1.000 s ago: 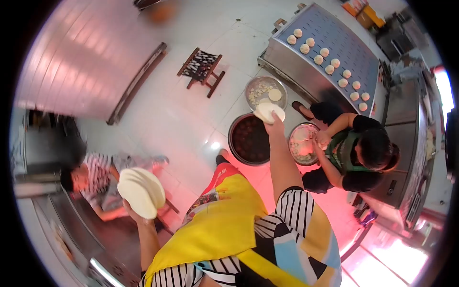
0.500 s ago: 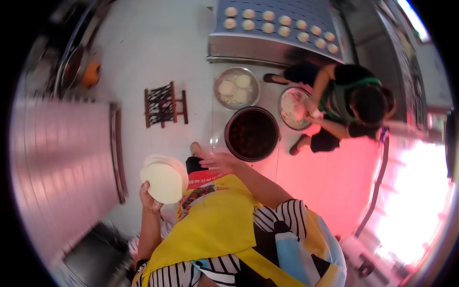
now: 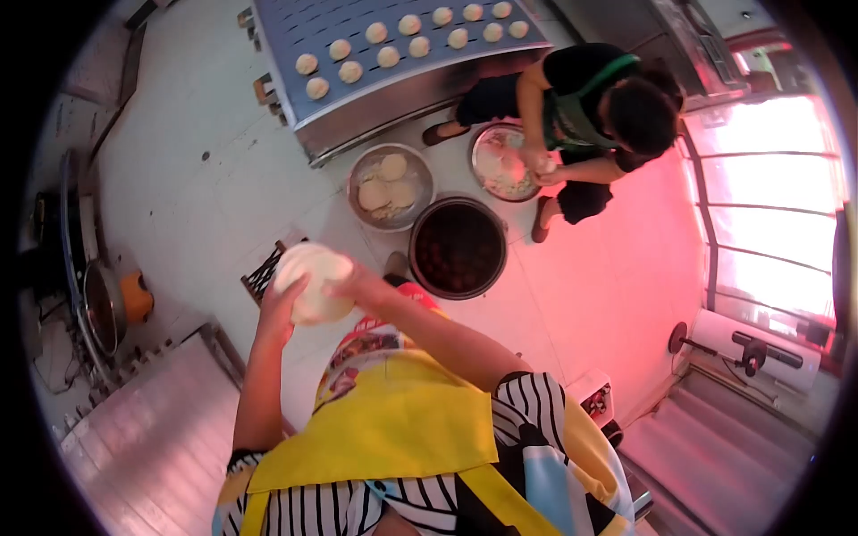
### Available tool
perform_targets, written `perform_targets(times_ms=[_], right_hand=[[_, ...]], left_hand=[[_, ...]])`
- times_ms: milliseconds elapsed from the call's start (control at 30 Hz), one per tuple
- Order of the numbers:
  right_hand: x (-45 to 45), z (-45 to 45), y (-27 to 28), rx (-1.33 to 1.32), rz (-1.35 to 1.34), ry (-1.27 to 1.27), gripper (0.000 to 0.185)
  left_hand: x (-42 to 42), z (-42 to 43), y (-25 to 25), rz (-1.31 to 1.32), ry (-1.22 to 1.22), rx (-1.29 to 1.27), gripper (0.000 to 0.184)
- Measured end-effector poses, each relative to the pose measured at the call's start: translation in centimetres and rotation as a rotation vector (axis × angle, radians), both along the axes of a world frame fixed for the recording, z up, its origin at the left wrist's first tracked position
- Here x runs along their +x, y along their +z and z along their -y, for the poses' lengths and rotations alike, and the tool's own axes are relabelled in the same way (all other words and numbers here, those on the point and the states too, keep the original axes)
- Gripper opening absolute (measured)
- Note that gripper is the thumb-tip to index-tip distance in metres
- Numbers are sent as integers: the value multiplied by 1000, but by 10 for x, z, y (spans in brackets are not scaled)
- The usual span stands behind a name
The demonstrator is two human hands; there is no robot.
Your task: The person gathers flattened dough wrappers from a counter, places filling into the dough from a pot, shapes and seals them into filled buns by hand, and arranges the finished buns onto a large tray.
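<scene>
My left hand is closed on the left edge of a stack of thin, pale round sheets, thumb lying over the face. The sheets look soft, like rounds of dough, though I cannot be sure of the material. At the opposite edge, my right hand grips the stack with its fingertips, and the sheets bend slightly between both hands. Below and right of the stack hangs my yellow apron. A dark round pot with dark reddish round pieces inside stands on the floor beyond my right hand.
A metal basin holds pale rounds. Near it, a crouching person handles something pale over a second basin. A slatted metal table bears rows of round buns. A low folding stool sits partly behind the stack.
My right hand has moved left from beside the pot and taken hold of the stack. The stack has risen and tilted in my left hand. The whole view has turned.
</scene>
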State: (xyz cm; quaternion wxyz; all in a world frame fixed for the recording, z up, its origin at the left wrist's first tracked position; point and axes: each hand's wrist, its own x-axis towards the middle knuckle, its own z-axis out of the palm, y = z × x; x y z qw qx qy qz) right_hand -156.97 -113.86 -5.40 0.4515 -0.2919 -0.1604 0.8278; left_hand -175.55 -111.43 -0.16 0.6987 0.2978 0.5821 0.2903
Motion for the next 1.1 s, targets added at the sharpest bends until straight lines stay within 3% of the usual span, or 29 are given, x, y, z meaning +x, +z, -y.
perform_targets(times_ms=[133,267,400,533,667,733,867,900,1000,1033,1100], right_hand=[[-10,-38,-14,-96,99,-130,70],[-3,-68,-9,-212,152,-231,69],[13,-88,-37,-277,177,-407,65],[34,-109,-103,-381,391,-650,64],[41,-127,-221,-635,929,-751,60],[38,-137,-263,-822,926,-876,60],[43,-138,-335,-775,435,-1141,59],[48,-141,-331,-1034,452,-1018,59],[26,-114,-347,-1391,627,-585,58],[0,-69,-380,-1184,728,-305,38],[-26,-31,-358,-781,1052,401,35]], left_hand=[[12,-60,5,49,-195,112,49],[14,-111,-1,101,-218,-144,48],[20,-167,-36,66,-371,-199,51],[27,-236,-98,-179,-708,-129,55],[22,-308,-144,-343,-1130,-11,51],[2,-327,-153,-431,-1211,-10,49],[-35,-365,-179,-579,-1354,6,43],[-36,-371,-178,-637,-1419,7,41],[-63,-381,-180,-758,-1809,197,38],[-74,-380,-173,-782,-1961,294,37],[-77,-374,-145,-669,-2317,318,32]])
